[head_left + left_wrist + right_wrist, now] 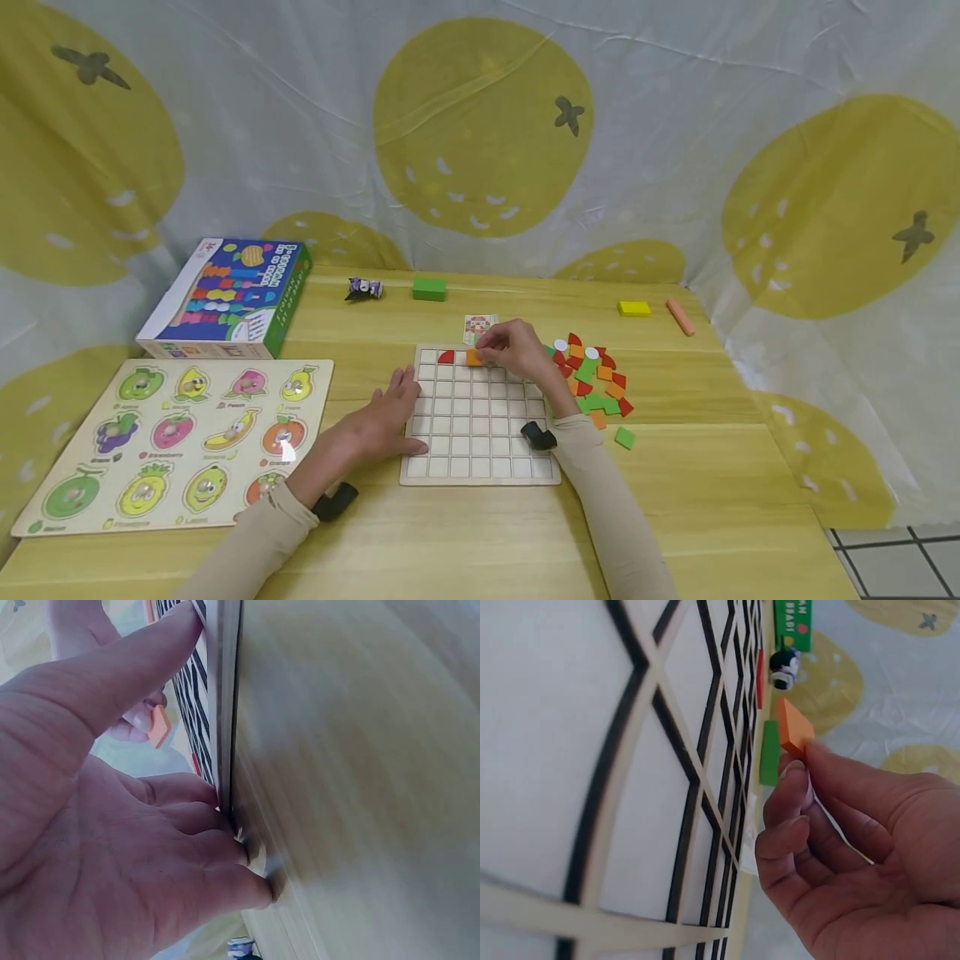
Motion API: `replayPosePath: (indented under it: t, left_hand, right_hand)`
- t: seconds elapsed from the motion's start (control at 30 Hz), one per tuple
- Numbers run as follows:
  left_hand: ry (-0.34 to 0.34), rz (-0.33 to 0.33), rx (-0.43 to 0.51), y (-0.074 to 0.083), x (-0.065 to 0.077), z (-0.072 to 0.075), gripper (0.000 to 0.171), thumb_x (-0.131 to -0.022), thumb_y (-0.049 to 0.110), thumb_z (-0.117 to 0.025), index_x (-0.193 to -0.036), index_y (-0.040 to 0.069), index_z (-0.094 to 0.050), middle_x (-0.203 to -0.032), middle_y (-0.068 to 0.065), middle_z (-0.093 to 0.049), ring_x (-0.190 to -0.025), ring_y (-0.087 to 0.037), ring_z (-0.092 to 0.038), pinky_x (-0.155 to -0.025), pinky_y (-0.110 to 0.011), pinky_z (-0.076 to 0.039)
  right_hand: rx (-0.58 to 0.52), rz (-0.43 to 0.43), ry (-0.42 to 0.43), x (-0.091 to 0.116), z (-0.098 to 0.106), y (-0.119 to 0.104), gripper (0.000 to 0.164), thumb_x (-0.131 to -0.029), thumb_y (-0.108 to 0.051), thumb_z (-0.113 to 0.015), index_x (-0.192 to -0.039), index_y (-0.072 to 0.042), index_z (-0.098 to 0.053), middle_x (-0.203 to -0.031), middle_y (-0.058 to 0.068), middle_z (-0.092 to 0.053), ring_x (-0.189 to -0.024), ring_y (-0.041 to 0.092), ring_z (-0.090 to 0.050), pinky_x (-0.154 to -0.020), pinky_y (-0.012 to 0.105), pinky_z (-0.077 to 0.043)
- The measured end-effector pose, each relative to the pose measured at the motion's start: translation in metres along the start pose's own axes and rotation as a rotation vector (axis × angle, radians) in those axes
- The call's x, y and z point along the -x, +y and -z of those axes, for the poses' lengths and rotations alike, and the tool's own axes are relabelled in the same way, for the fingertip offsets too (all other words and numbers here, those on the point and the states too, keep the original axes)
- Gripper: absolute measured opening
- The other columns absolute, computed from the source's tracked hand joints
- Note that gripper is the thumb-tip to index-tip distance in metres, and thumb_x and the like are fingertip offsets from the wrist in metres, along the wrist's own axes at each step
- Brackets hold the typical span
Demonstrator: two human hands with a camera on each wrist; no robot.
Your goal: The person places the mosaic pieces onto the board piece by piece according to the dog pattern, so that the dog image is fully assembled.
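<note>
A wooden grid board (pixel 480 433) with square cells lies flat on the table. My right hand (pixel 516 350) pinches an orange square tile (pixel 793 729) between thumb and fingertips, above the board's far row; in the right wrist view the tile is apart from the board. One red quarter-circle tile (pixel 446 357) sits in a far-row cell, left of the orange one. My left hand (pixel 382 421) rests at the board's left edge; in the left wrist view its thumb (pixel 142 656) lies over the rim and its other fingertips touch the side and the table.
Loose red, orange, green and white tiles (pixel 587 371) lie right of the board, a pattern card (pixel 478 327) behind it. Leftward are a fruit puzzle board (pixel 176 450) and a toy box (pixel 225 292). Green (pixel 429 289) and yellow (pixel 633 309) blocks and a small figurine (pixel 364 289) stand further back.
</note>
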State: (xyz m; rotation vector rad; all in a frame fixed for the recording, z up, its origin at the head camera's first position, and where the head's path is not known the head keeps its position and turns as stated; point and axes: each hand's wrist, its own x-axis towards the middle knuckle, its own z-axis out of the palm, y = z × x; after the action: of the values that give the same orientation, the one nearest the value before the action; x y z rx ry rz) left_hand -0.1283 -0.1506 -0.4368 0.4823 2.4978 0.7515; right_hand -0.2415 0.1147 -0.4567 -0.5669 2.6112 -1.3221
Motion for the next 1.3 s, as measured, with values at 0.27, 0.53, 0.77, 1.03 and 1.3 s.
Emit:
replayPosePath:
  t: [0.27, 0.53, 0.77, 1.03, 1.3]
  left_hand:
    - [0.012, -0.003, -0.004, 0.0032, 0.0025, 0.0002, 0.102, -0.097, 0.025, -0.084, -0.166, -0.012, -0.019, -0.178, -0.028, 0.001, -0.166, -0.043, 0.004, -0.13, -0.065, -0.01]
    - [0.009, -0.004, -0.003, 0.0035, 0.002, 0.0001, 0.102, -0.098, 0.028, -0.082, -0.168, -0.01, -0.019, -0.179, -0.026, 0.002, -0.166, -0.043, 0.005, -0.13, -0.066, -0.009]
    - [0.006, -0.004, 0.0, 0.0041, 0.0028, -0.0006, 0.102, -0.098, 0.027, -0.082, -0.168, -0.01, -0.018, -0.179, -0.026, 0.003, -0.165, -0.044, 0.006, -0.13, -0.066, -0.009]
    - [0.016, -0.001, -0.014, 0.0038, 0.0029, -0.0019, 0.101, -0.098, 0.027, -0.083, -0.167, -0.011, -0.019, -0.178, -0.028, 0.001, -0.165, -0.045, 0.003, -0.129, -0.067, -0.011]
    - [0.022, 0.001, -0.016, 0.0059, 0.0025, -0.0045, 0.1, -0.097, 0.027, -0.083, -0.166, -0.012, -0.022, -0.178, -0.029, 0.0, -0.165, -0.045, 0.002, -0.129, -0.068, -0.011]
  right_hand:
    - [0.004, -0.019, 0.027, -0.0047, -0.0073, 0.0011, 0.004, -0.096, -0.007, -0.082, -0.097, -0.003, -0.083, -0.09, 0.006, -0.079, -0.075, 0.014, -0.068, -0.072, 0.025, -0.057]
    - [0.023, -0.026, 0.021, -0.0064, -0.009, 0.0013, 0.005, -0.097, -0.008, -0.081, -0.1, -0.004, -0.085, -0.092, 0.006, -0.08, -0.076, 0.015, -0.067, -0.071, 0.024, -0.056]
    - [0.046, -0.038, 0.003, -0.0056, -0.0101, 0.0021, 0.012, -0.097, -0.007, -0.081, -0.108, -0.005, -0.086, -0.1, 0.007, -0.082, -0.082, 0.016, -0.068, -0.074, 0.025, -0.056]
    - [0.071, -0.024, -0.02, -0.0063, -0.0093, 0.0019, 0.016, -0.098, -0.006, -0.08, -0.113, -0.003, -0.085, -0.105, 0.009, -0.082, -0.086, 0.017, -0.07, -0.079, 0.028, -0.059]
    - [0.091, 0.019, -0.071, -0.004, -0.0043, 0.0024, 0.018, -0.098, -0.008, -0.08, -0.116, -0.003, -0.083, -0.106, 0.009, -0.081, -0.087, 0.016, -0.069, -0.079, 0.027, -0.057]
